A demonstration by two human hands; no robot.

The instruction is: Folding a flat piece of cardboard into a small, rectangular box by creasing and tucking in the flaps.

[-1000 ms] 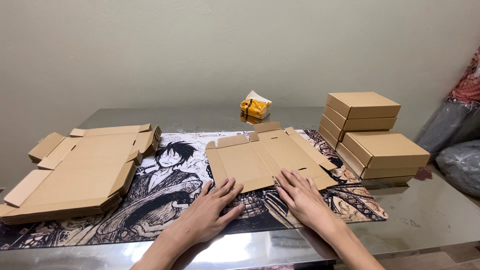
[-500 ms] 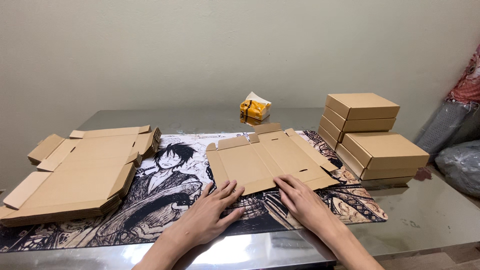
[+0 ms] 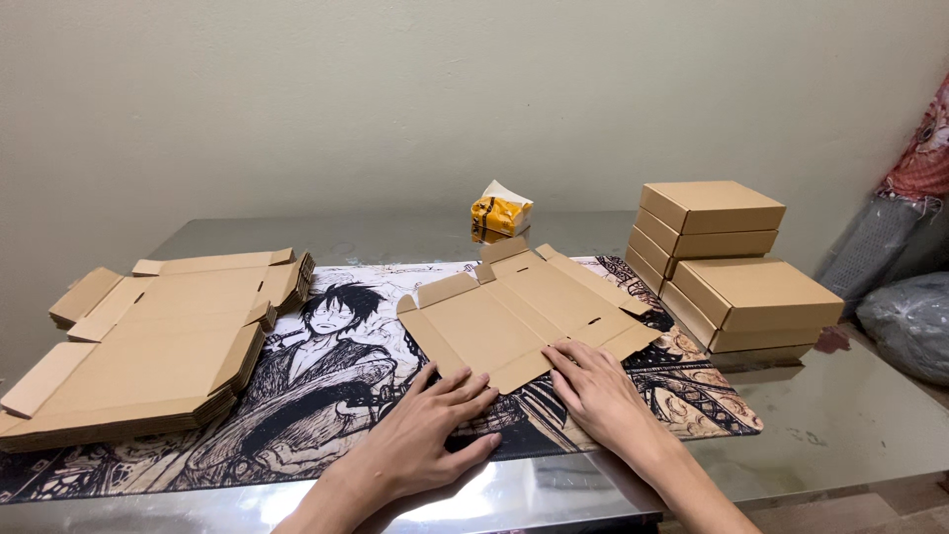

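A flat, unfolded brown cardboard box blank point(image 3: 519, 311) lies on a black-and-white illustrated desk mat point(image 3: 326, 396) in front of me. My left hand point(image 3: 435, 430) rests palm down on the mat, fingers spread, its fingertips at the blank's near edge. My right hand point(image 3: 598, 391) also lies flat with fingers apart, its fingertips touching the blank's near right flap. Neither hand grips anything.
A stack of flat cardboard blanks point(image 3: 148, 341) sits at the left. Several folded brown boxes point(image 3: 727, 262) are stacked at the right. A small yellow packet point(image 3: 501, 213) stands at the back of the shiny metal table point(image 3: 850, 425). Grey bags point(image 3: 909, 321) lie far right.
Both hands have stayed flat at the blank's near edge; the right hand has crept slightly forward onto the flap. The blank has not visibly moved.
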